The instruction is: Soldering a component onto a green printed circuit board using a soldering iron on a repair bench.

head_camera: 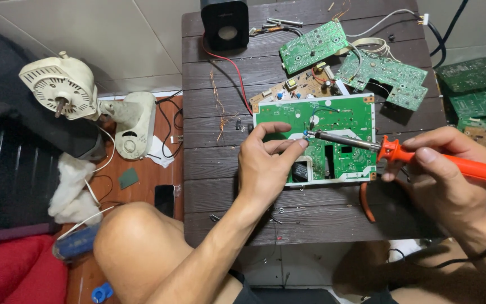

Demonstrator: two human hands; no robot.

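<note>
Green circuit board [341,121] lies mid-table. Right hand [442,169] closes around the orange soldering iron [423,157]; left hand [265,163] pinches a small part at the tip. Keep both hands steady, touch briefly.

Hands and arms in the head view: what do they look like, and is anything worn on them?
Both are bare: no gloves, sleeves, rings or watch on the left hand or the right hand. Fingernails are short. A black cable crosses the right forearm.
</note>
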